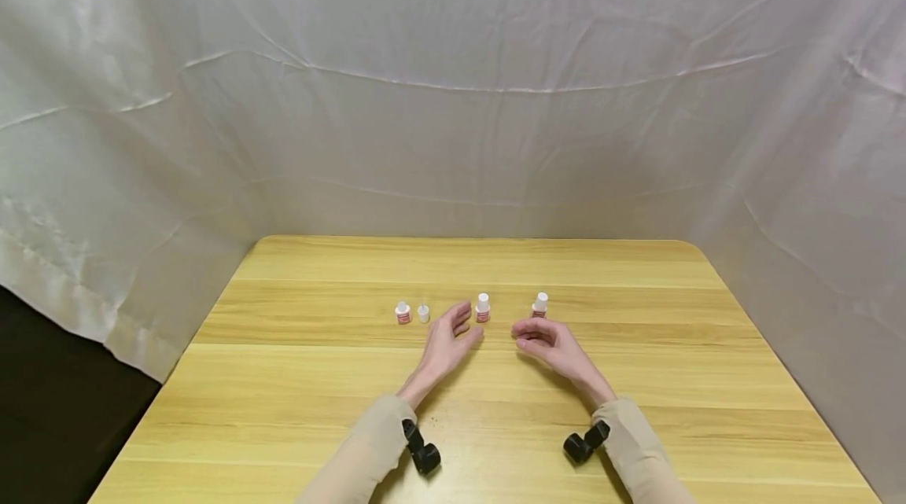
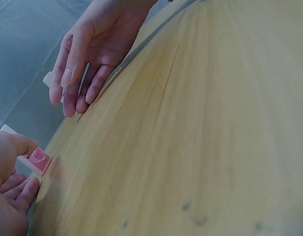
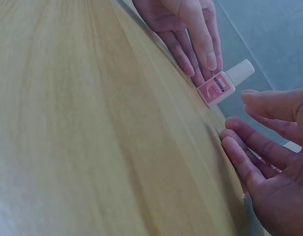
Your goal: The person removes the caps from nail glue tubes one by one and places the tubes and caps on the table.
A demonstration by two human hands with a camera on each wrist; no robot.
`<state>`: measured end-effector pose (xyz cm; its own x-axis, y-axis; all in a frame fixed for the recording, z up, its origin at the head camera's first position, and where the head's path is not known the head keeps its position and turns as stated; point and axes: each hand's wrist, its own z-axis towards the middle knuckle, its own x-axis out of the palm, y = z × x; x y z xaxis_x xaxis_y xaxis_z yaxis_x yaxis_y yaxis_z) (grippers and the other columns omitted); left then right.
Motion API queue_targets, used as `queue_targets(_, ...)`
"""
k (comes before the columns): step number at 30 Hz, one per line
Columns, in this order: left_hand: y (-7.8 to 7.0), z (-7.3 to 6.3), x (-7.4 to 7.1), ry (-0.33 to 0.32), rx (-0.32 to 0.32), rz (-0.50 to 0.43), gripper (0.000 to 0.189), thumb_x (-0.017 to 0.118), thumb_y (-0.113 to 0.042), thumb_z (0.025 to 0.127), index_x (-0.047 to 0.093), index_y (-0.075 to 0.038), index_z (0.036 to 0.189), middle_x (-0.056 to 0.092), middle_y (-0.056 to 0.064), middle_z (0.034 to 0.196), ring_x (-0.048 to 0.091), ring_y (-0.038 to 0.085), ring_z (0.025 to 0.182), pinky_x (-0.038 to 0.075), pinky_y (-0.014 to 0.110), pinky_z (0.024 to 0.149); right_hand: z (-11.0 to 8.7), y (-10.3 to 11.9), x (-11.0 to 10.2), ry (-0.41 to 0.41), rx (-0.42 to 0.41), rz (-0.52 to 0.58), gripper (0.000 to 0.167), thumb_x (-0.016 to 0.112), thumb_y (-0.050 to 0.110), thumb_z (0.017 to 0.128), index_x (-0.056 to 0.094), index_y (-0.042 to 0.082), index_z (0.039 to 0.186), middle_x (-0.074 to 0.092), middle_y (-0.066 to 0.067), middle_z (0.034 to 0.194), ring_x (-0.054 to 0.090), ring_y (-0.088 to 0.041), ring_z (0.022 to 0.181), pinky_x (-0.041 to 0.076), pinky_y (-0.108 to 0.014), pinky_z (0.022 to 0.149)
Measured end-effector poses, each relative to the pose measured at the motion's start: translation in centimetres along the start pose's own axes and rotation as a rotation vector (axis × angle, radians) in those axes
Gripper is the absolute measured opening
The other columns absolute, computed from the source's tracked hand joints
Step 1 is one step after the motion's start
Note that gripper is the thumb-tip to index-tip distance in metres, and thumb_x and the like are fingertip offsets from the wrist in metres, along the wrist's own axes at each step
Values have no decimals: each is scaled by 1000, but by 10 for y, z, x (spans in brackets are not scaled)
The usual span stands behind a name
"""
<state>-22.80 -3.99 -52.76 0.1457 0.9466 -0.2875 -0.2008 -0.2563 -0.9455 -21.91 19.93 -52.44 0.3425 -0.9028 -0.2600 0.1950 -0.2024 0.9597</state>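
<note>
A small white bottle with a pink-red label and a tall white cap stands upright mid-table. My left hand is just left of it, fingers loosely bent and thumb apart, holding nothing. The label shows clearly on this bottle in the right wrist view. A like capped bottle stands farther right, its lower part hidden behind my right hand. That hand's fingers are gently bent, with nothing seen in them. To the left, a bottle without its tall cap stands beside a loose white cap.
The wooden table has its far edge behind the bottles. Pale grey curtains hang behind it and along both sides. A black wrist camera sits at the left sleeve, another camera at the right.
</note>
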Motion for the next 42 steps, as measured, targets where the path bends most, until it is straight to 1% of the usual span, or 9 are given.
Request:
queue_targets(5,-1,4,3,-4,-1,-4,56,68,-10,95,46,9,143,53,28,146,56,39,133,51,41,109,0,0,0,0,-2,-1,35,66,3,94,59,-15,123,64,-36,121,66,-4,100,53,-13,92)
queue_targets(9,-2,6,5,-14,8,-13,56,68,-10,95,46,10,142,53,30,145,56,41,132,51,43,108,0,1,0,-1,0,4,35,66,3,94,59,-15,123,63,-36,121,66,-5,100,53,-13,92)
queue_targets(14,-2,10,7,-23,7,2,54,69,-9,94,49,8,141,56,29,142,59,40,129,53,41,106,0,0,0,-3,-4,9,35,66,2,94,59,-16,123,63,-37,121,66,-6,100,53,-13,92)
queue_targets(24,-3,15,9,-23,-10,36,47,69,-5,93,55,5,137,67,26,126,70,34,111,59,31,94,-1,1,1,-1,5,29,35,65,1,94,58,-16,124,61,-39,122,67,-6,102,54,-13,92)
queue_targets(28,-3,16,11,-26,-4,42,45,70,-5,92,58,5,134,70,24,119,72,32,104,60,27,89,-1,0,1,-3,4,29,34,65,2,94,59,-16,123,62,-38,122,66,-5,100,54,-13,91)
queue_targets(34,-3,18,12,-38,4,79,36,71,-6,92,65,3,125,74,18,109,73,28,97,61,24,84,0,-1,1,-6,1,28,34,65,2,95,59,-16,123,62,-38,122,66,-3,100,54,-13,91)
queue_targets(36,-3,18,13,-42,5,92,32,72,-7,92,67,2,123,74,16,107,73,26,96,61,23,83,0,-2,1,-7,5,27,34,65,2,95,59,-16,123,62,-38,122,66,-4,101,54,-13,91)
queue_targets(42,-2,18,14,-51,22,131,24,71,-7,92,71,0,115,76,15,102,73,23,90,60,21,79,-1,-3,1,-8,15,22,35,66,3,95,59,-15,123,62,-37,124,68,-15,106,54,-14,92)
